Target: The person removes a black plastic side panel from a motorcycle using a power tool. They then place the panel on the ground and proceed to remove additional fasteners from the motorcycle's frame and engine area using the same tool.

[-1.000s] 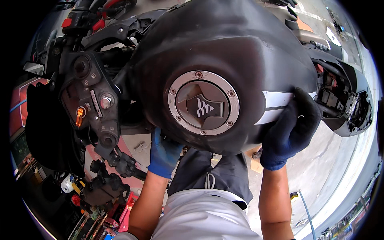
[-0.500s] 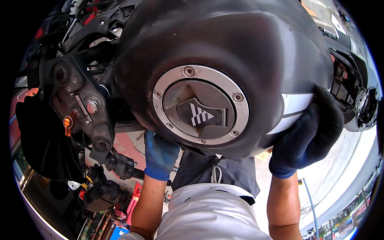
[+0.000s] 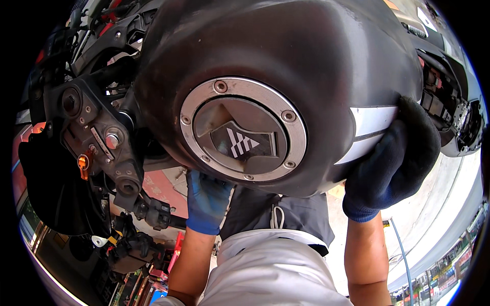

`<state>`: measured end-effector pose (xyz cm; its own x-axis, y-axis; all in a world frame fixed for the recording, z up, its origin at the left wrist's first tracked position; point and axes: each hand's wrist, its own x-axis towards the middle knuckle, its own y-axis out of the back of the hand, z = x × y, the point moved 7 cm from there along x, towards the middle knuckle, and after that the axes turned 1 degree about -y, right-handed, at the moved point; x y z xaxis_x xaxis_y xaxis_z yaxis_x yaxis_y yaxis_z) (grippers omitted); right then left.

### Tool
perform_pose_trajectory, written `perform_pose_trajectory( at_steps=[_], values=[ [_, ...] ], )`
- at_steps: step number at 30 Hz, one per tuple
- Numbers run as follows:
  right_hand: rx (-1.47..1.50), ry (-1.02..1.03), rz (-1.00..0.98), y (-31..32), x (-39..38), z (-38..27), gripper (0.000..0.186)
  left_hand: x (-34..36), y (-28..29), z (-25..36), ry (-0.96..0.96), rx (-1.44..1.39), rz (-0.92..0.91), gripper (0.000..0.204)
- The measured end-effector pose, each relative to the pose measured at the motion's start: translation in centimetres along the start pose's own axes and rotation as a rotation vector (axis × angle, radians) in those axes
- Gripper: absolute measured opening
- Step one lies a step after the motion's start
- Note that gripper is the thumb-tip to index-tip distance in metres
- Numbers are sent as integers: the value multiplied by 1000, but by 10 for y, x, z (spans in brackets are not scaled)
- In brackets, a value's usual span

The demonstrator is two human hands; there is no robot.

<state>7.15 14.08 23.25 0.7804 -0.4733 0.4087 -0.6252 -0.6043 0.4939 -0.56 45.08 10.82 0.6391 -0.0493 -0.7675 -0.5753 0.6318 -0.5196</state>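
A black motorcycle fuel tank point(image 3: 265, 56) fills the middle of the view, with a round silver-ringed filler cap point(image 3: 244, 130) on top. My right hand point(image 3: 390, 166), in a dark blue and black glove, wraps round the tank's right end beside two white stripes; its fingers are closed against it. Under the tank's near left edge, my left hand point(image 3: 208, 201), in a blue glove, grips from below. The tips of its fingers are hidden by the tank.
To the left are the bike's top clamp point(image 3: 109, 140), an orange key point(image 3: 82, 167) in the ignition and a handlebar switch point(image 3: 155, 214). The tail section with exposed parts point(image 3: 449, 107) lies at the right. A red rack point(image 3: 176, 250) stands at lower left.
The tank has shifted slightly left and up in the view, relative to the clamp and key. Both hands keep their places on it.
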Motion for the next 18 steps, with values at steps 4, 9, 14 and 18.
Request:
perform_pose_trajectory(
  at_steps=[4, 9, 14, 18],
  values=[
    [-20, 17, 4, -1, 2, 0, 27, -2, 0, -7, 5, -4, 32, 46],
    [26, -19, 48, -1, 3, 1, 25, 11, 19, -12, 5, -36, 110, 48],
    [36, -28, 67, -6, 3, -10, 25, 8, 28, -17, 15, 16, 156, 43],
    [-25, -2, 22, -8, 2, -14, 24, 17, 38, -19, -46, 71, 148, 40]
  ],
)
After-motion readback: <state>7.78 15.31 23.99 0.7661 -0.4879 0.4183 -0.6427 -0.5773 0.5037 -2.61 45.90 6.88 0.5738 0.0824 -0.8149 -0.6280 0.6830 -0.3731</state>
